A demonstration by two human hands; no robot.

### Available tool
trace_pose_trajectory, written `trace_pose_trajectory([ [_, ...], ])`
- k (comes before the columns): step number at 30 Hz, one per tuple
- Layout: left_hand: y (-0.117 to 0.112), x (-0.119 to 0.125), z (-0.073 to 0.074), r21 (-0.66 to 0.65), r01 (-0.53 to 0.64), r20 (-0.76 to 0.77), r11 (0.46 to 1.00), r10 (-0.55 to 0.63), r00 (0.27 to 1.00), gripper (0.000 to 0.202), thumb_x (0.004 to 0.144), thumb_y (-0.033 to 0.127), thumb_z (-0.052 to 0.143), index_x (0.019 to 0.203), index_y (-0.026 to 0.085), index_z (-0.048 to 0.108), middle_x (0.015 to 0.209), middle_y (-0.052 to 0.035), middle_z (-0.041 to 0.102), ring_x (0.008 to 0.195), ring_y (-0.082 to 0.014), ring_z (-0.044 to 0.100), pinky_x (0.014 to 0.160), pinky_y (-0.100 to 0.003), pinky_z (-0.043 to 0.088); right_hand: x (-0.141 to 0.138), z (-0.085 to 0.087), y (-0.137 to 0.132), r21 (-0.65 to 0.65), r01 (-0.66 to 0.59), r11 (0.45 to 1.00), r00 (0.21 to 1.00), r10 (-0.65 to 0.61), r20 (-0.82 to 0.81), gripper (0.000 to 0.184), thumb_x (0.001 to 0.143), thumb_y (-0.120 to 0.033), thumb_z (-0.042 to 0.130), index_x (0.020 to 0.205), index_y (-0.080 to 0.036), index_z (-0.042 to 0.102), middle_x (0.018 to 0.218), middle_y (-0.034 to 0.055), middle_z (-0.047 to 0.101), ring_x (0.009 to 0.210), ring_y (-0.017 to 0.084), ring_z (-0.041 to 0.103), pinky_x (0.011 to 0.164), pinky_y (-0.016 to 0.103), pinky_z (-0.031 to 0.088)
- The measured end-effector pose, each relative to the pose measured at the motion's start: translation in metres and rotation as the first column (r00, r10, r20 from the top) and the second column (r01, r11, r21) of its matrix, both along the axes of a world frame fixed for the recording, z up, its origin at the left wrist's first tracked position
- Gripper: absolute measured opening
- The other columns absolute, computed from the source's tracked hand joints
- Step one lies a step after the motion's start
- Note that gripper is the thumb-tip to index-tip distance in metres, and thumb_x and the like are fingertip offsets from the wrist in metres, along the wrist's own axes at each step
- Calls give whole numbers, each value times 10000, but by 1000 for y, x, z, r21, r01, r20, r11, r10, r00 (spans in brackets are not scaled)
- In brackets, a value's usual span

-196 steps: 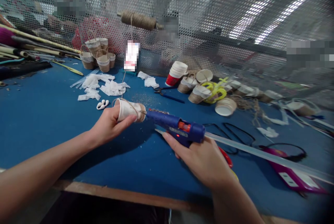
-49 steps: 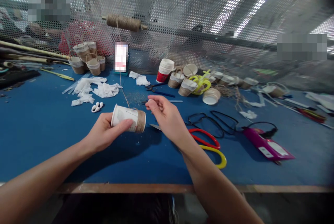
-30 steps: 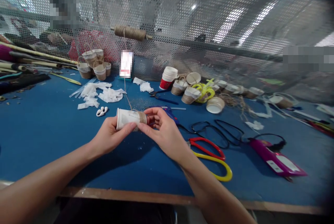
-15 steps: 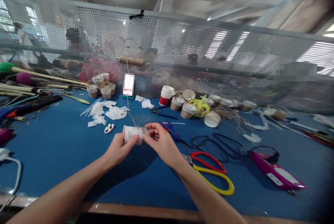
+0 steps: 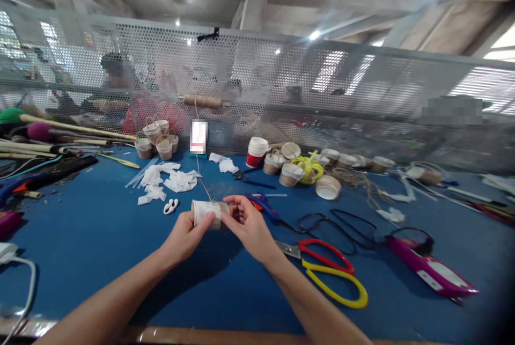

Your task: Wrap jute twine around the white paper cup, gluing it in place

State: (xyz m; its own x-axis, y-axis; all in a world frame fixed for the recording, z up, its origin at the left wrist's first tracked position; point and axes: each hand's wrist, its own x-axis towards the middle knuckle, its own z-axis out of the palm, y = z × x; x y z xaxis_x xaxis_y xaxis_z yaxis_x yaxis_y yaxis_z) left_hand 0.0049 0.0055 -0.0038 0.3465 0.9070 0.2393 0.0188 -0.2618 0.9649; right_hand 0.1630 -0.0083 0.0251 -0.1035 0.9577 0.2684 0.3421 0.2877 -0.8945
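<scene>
A white paper cup [image 5: 207, 211] lies sideways in my left hand [image 5: 185, 232], its base end wrapped in brown twine. My right hand [image 5: 245, 222] has its fingers closed on that twine-wrapped end. A thin strand of twine [image 5: 201, 173] runs up from the cup to a twine spool [image 5: 201, 101] mounted on the mesh screen. The blue glue gun [image 5: 263, 204] lies on the blue table [image 5: 92, 227] just beyond my right hand.
Red-and-yellow scissors [image 5: 328, 275] lie right of my right arm, with a purple device [image 5: 430, 272] and black cable further right. White paper scraps [image 5: 164, 181], a red cup stack [image 5: 255, 152] and twine-wrapped cups [image 5: 292, 173] sit further back. People work behind the mesh screen [image 5: 281, 93].
My right hand put down the glue gun and closed on the cup's twine-wrapped end. The head has tilted up, so hands and table sit lower in view.
</scene>
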Motion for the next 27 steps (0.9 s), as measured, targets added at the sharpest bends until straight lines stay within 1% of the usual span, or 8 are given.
trace_pose_trajectory([
  [5, -1, -2, 0, 39, 34, 6, 999, -34, 999, 480, 889, 435, 360, 989, 64, 648, 897, -103, 679, 856, -224, 596, 809, -320, 450, 2, 0, -3, -44, -29, 999, 980, 20, -198, 302, 739, -324, 569, 979, -173, 465, 756, -5, 492, 698, 124, 483, 662, 272, 399],
  [9, -1, -6, -1, 194, -12, -56, 981, 24, 998, 447, 889, 407, 367, 975, 75, 652, 879, -102, 677, 826, -225, 597, 798, -333, 458, 4, -1, -3, -174, -7, 985, 938, -54, -343, 264, 730, -399, 582, 842, -167, 520, 721, -13, 518, 651, 103, 451, 628, 249, 357],
  [15, -4, -11, 5, 546, 89, -213, 833, 36, 976, 264, 856, 229, 433, 955, 144, 663, 990, -115, 670, 917, -221, 604, 878, -348, 432, 9, -3, 0, -250, -88, 964, 921, -17, -389, 267, 709, -428, 590, 714, -169, 527, 638, -31, 502, 607, 98, 429, 615, 252, 345],
  [18, -6, -11, 8, 580, 129, -265, 804, 36, 964, 244, 825, 185, 470, 972, 157, 662, 992, -114, 674, 952, -232, 599, 880, -359, 433, 11, 0, -1, -281, -107, 954, 921, -12, -389, 224, 683, -369, 613, 689, -169, 512, 607, -39, 494, 576, 90, 413, 579, 241, 328],
  [20, -7, -11, 11, 475, 104, -247, 874, 19, 969, 242, 815, 203, 505, 998, 169, 658, 1000, -102, 674, 957, -234, 596, 879, -362, 431, 12, 3, -2, -255, -76, 964, 927, -26, -373, 204, 684, -347, 604, 684, -171, 501, 603, -45, 478, 567, 84, 401, 566, 234, 321],
  [23, -6, -10, 15, 97, 30, -59, 995, -24, 998, 263, 775, 273, 589, 1008, 171, 657, 949, -81, 692, 879, -218, 614, 810, -328, 460, 11, 6, -4, -123, -16, 992, 963, -18, -270, 177, 710, -328, 577, 699, -175, 489, 623, -45, 466, 574, 84, 404, 569, 230, 334],
  [25, -4, -10, 17, -157, 51, 187, 986, -21, 982, 272, 744, 320, 622, 942, 141, 675, 882, -83, 702, 782, -191, 625, 738, -293, 473, 9, 7, -7, -23, -27, 999, 990, 24, -139, 148, 734, -304, 554, 708, -175, 486, 643, -37, 476, 590, 88, 420, 584, 232, 350],
  [27, -2, -9, 20, -333, 131, 335, 934, -12, 942, 268, 707, 341, 656, 827, 105, 692, 763, -85, 701, 678, -162, 614, 668, -259, 468, 6, 6, -10, 41, -67, 997, 998, 67, -16, 124, 753, -282, 535, 711, -177, 484, 658, -27, 489, 606, 94, 438, 595, 232, 366],
])
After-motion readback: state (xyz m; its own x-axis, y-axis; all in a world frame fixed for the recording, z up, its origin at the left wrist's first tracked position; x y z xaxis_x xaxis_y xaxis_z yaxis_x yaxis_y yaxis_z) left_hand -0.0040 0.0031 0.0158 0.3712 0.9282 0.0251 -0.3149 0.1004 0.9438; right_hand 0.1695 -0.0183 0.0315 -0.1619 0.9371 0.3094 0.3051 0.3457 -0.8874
